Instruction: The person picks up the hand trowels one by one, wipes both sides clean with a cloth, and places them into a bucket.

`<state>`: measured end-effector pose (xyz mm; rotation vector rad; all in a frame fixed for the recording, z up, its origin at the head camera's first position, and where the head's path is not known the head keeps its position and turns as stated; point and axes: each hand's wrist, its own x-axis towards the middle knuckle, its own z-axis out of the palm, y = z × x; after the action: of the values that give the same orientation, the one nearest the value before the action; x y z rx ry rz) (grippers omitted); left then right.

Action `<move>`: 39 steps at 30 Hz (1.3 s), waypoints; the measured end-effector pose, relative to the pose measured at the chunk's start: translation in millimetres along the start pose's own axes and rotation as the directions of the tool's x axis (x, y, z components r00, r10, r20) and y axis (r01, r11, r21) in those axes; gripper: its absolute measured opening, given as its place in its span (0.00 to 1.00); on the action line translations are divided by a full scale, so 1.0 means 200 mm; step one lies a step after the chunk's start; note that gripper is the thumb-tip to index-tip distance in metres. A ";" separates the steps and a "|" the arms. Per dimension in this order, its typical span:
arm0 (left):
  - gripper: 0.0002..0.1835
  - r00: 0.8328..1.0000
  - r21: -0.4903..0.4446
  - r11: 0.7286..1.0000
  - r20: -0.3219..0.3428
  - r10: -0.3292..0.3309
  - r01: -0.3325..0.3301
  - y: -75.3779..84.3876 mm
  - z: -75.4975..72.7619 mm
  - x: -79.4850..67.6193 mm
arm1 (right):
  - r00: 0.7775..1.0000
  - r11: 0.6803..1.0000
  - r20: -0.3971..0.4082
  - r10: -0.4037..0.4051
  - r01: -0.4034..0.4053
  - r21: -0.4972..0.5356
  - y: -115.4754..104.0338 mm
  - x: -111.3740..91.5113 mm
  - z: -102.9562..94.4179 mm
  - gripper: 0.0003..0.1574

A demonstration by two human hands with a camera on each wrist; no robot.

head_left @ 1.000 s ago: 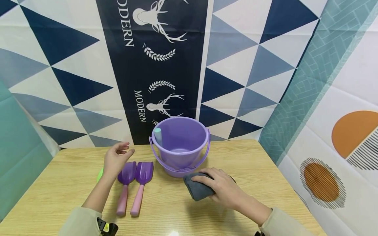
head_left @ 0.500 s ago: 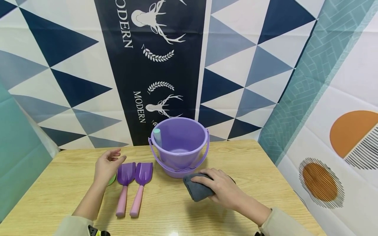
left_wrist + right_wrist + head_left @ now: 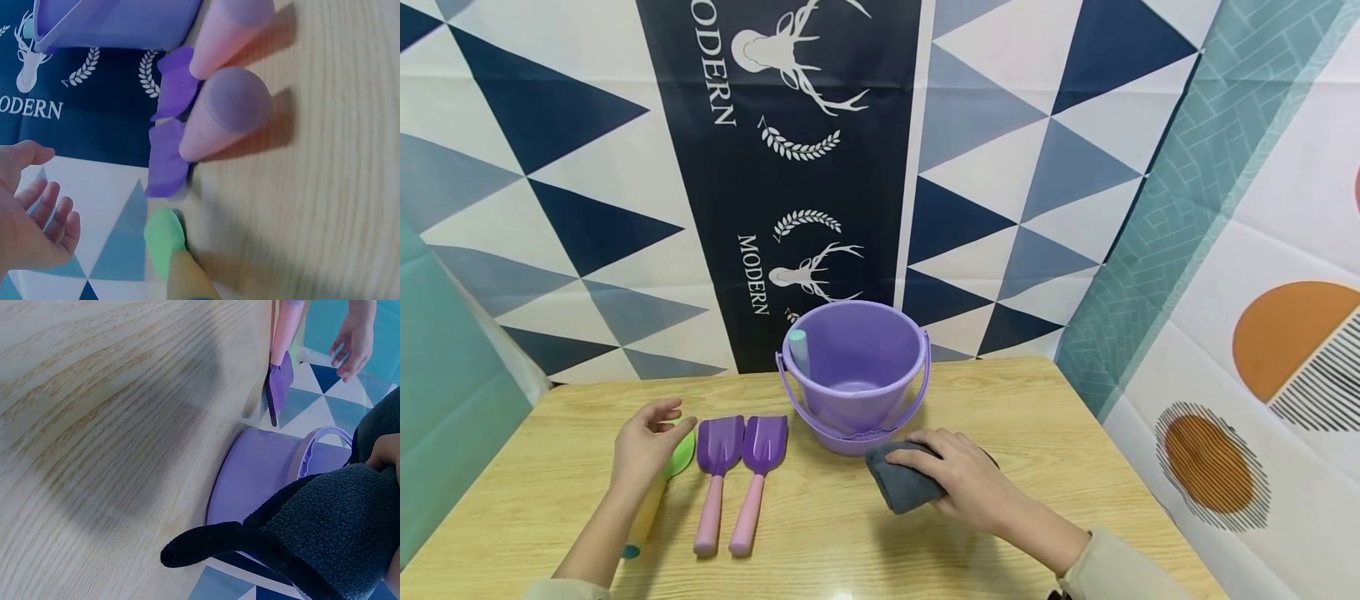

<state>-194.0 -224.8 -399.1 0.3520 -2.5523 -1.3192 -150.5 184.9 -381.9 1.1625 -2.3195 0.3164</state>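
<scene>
My right hand (image 3: 970,487) grips a folded dark grey cloth (image 3: 904,479) above the table, just in front of the purple bucket (image 3: 850,417). In the right wrist view the cloth (image 3: 337,525) shows a fuzzy texture and a loose flap. My left hand (image 3: 643,446) hovers with loosely bent fingers and holds nothing. Beneath it lies a toy shovel with a green head (image 3: 682,454) and a yellow handle (image 3: 647,517), partly hidden by the hand and forearm. To its right, two purple toy shovels (image 3: 720,446) with pink handles lie side by side.
A pale teal rod (image 3: 799,350) leans inside the bucket, its lower part hard to make out. The bucket's handle hangs down at the front. Patterned sheets rise behind the wooden table (image 3: 820,533) and along both sides.
My left hand has moved left and toward me, away from the purple shovels, uncovering more of the green and yellow shovel. My right hand and the cloth have stayed in place.
</scene>
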 end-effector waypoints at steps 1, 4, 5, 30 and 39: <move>0.26 1.000 0.006 1.000 0.000 -0.005 0.005 -0.01 -0.01 -0.01 | 1.000 1.000 0.000 0.000 0.000 0.000 0.00 0.00 0.00 0.41; 0.26 1.000 0.015 1.000 0.000 -0.014 0.014 -0.03 -0.02 -0.02 | 1.000 1.000 0.003 0.002 -0.002 0.002 0.00 0.00 0.00 0.41; 0.26 1.000 0.014 1.000 0.002 -0.019 0.019 -0.04 -0.02 -0.02 | 1.000 1.000 0.004 0.004 -0.004 0.003 0.00 0.00 0.00 0.41; 0.28 0.997 0.090 0.995 0.056 -0.057 0.052 -0.24 -0.05 -0.10 | 0.999 0.999 0.026 0.032 -0.032 0.008 0.01 -0.01 0.00 0.43; 0.27 0.998 0.111 0.993 0.050 -0.045 0.039 -0.29 -0.06 -0.13 | 0.999 0.999 0.026 0.031 -0.031 0.011 0.02 0.00 0.00 0.42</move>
<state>-159.6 -257.4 -443.0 0.3986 -2.6824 -1.2201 -153.3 187.0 -382.6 1.1431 -2.3626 0.3280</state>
